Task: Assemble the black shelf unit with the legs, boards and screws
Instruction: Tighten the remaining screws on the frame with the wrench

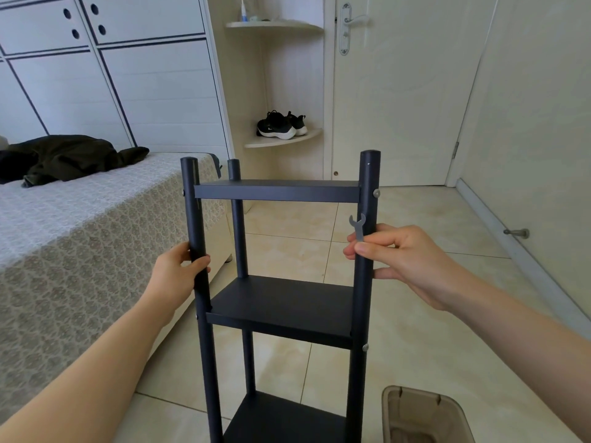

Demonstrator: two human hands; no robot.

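Observation:
The black shelf unit stands upright on the tiled floor in front of me, with three boards fixed between round black legs. Silver screw heads show on the right front leg beside the top and middle boards. My left hand is wrapped around the left front leg between the top and middle boards. My right hand pinches a small flat grey wrench between thumb and forefinger, while its other fingers rest against the right front leg. The wrench jaw points up, just below the top screw.
A bed with a patterned cover and a dark garment lies close on the left. A brown bin stands on the floor at the lower right. A white door and corner shelves with black shoes are behind.

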